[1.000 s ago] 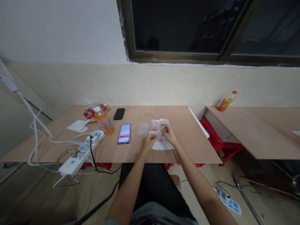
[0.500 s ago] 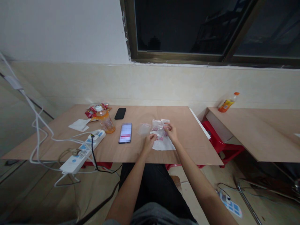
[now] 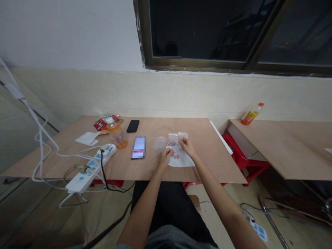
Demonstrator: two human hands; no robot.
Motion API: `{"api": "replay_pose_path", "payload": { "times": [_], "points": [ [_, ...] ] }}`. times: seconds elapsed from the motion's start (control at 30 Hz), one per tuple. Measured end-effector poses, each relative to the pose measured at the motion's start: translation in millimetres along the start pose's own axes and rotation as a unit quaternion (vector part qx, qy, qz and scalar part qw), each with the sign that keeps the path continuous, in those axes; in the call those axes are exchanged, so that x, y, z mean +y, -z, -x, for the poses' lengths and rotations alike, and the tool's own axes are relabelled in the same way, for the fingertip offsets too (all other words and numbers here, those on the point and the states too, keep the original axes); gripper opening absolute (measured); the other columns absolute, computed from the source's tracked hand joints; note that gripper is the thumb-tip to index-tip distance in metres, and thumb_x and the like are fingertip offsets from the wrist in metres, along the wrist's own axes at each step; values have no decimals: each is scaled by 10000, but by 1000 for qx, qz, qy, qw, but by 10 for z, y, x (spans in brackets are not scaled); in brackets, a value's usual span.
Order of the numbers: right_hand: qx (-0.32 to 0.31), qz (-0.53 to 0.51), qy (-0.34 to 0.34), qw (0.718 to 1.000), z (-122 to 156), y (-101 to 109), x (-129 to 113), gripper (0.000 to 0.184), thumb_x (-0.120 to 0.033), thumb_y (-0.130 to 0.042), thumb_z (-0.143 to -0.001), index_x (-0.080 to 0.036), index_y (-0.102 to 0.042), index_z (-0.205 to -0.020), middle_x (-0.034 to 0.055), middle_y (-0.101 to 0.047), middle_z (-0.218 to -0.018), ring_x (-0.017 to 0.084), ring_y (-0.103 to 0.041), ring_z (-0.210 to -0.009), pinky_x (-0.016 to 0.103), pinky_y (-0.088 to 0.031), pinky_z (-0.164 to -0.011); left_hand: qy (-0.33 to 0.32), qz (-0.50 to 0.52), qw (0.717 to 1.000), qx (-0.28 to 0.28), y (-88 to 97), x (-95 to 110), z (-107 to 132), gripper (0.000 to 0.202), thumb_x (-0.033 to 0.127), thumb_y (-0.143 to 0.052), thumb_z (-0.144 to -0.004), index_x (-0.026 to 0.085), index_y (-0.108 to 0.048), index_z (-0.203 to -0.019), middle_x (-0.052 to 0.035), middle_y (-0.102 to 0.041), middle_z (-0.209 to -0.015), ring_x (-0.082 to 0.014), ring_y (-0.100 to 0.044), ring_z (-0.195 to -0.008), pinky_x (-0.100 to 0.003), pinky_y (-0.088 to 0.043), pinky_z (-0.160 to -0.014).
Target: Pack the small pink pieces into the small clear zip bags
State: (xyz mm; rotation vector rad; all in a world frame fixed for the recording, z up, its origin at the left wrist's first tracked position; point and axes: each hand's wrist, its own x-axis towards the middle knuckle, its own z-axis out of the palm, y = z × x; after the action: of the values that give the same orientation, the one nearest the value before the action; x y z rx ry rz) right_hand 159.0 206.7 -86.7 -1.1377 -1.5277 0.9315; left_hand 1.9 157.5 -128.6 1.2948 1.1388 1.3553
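Note:
A white sheet of paper [image 3: 183, 162] lies on the table in front of me, with small pink bits [image 3: 176, 156] on it. My left hand [image 3: 166, 156] is at the paper's left edge, fingers pinched together; what is between them is too small to make out. Over the paper's upper right part, my right hand [image 3: 187, 146] has its thumb and fingertips closed, their contents unclear. Just beyond the fingers lie two small clear zip bags, a left one [image 3: 173, 138] with pink at its lower edge and a right one [image 3: 183, 135]. Another clear bag [image 3: 159, 142] lies left of them.
Left on the table [image 3: 207, 152] are a lit phone [image 3: 138, 148], a black phone [image 3: 133, 126], an orange drink bottle [image 3: 117, 133], red packets [image 3: 100, 124], a tissue [image 3: 87, 138] and a power strip [image 3: 90, 169] with cables. Another bottle [image 3: 251, 116] stands on the right table.
My right hand has drawn slightly left, its fingers now closer together. The clear material between my hands has shifted, and the pink bits on the paper show more plainly. My left hand stays nearly still.

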Motion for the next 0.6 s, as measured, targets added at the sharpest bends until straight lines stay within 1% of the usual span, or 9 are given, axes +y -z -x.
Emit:
{"api": "replay_pose_path", "payload": {
  "times": [0.1,0.17,0.2,0.23,0.3,0.37,0.43,0.5,0.6],
  "points": [
    [20,-52,-42,998,38,-23,52,430,-610,-625,-706,-188,-611,-788,-13,-524,-599,125,-441,-533,245,-327,-487,-4,-1,1000,11,17,13,8,339,466,-580,-758,171,-551,-592,1,-553,-596,-142,-510,-614,-252,-380,-605],
    [26,-89,-83,992,72,-19,85,488,-609,-658,-671,-190,-617,-918,-20,-544,-616,123,-452,-521,243,-342,-482,-9,3,1000,25,30,22,12,346,471,-576,-770,174,-541,-598,5,-540,-604,-139,-501,-620,-250,-373,-610],
    [21,-100,-99,990,91,-17,101,508,-600,-677,-654,-189,-615,-945,-26,-544,-613,120,-454,-514,241,-347,-482,-12,5,999,33,35,27,12,350,476,-572,-778,174,-538,-604,8,-532,-606,-136,-496,-618,-249,-368,-609],
    [10,-103,-109,989,108,-17,117,503,-589,-692,-641,-186,-615,-932,-32,-537,-603,116,-452,-510,239,-350,-483,-15,8,999,39,39,30,11,356,481,-570,-784,174,-535,-608,11,-524,-605,-134,-489,-614,-248,-363,-605],
    [-15,-96,-112,989,133,-26,149,453,-564,-714,-621,-180,-611,-837,-39,-520,-582,108,-447,-507,231,-350,-483,-19,12,999,44,40,34,8,371,491,-566,-797,173,-527,-609,15,-507,-596,-128,-479,-600,-245,-355,-593],
    [-20,-94,-108,989,125,-44,176,419,-539,-719,-616,-182,-598,-799,-33,-539,-600,107,-460,-515,226,-361,-482,-22,13,999,39,33,34,7,383,504,-560,-813,171,-535,-625,12,-516,-604,-127,-489,-600,-243,-361,-590],
    [2,-100,-112,989,64,-59,192,415,-519,-702,-634,-191,-597,-865,-24,-573,-640,117,-489,-525,227,-380,-474,-22,16,999,32,20,26,9,379,517,-559,-825,167,-566,-679,2,-556,-634,-133,-522,-620,-244,-386,-605],
    [20,-94,-113,989,-55,-63,199,415,-492,-679,-663,-202,-589,-946,-18,-594,-665,129,-517,-535,227,-394,-464,-13,23,999,33,7,13,14,364,526,-569,-827,165,-601,-795,-10,-605,-679,-141,-560,-649,-247,-412,-630],
    [22,-55,-94,994,-309,-61,208,363,-441,-652,-699,-210,-583,-971,-14,-610,-674,138,-555,-570,226,-427,-495,9,33,998,51,-2,-12,21,383,524,-599,-813,170,-592,-960,-14,-638,-708,-139,-578,-651,-244,-420,-630]
  ]
}}
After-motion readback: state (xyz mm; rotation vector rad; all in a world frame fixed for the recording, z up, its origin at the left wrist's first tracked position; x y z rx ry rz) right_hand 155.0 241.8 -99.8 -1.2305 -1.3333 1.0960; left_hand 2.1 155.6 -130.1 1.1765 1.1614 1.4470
